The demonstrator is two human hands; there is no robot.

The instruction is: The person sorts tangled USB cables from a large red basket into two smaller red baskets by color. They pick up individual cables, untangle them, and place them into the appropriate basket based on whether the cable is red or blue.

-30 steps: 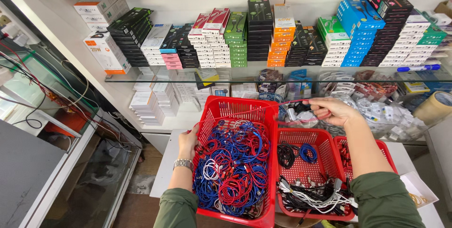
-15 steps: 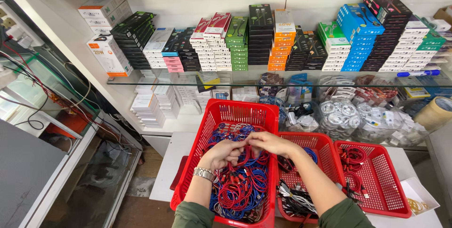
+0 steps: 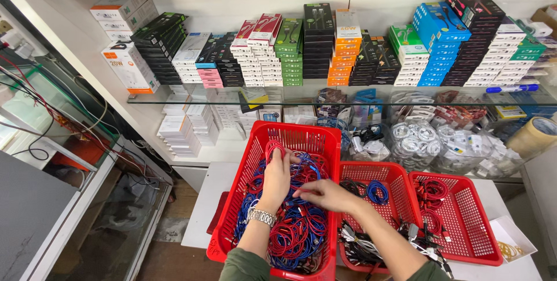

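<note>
Head view shows three red baskets on a white table [image 3: 203,211], largest to smallest: the big basket [image 3: 301,136], heaped with coiled red and blue cables [image 3: 296,229], too many and too tangled to count; the middle basket [image 3: 394,173], holding one blue coil [image 3: 377,191], a black coil and a pile of black-and-white cables; the right basket [image 3: 464,223], with a few red coils. Both hands are down in the big basket. The left hand [image 3: 275,176], a watch [image 3: 261,216] on its wrist, has its fingers closed on a red cable loop [image 3: 272,148] lifted near the far wall. The right hand [image 3: 328,194] pinches at cables in the heap; exactly what it holds I cannot tell. Judging by the full heap, most of the sorting is left.
</note>
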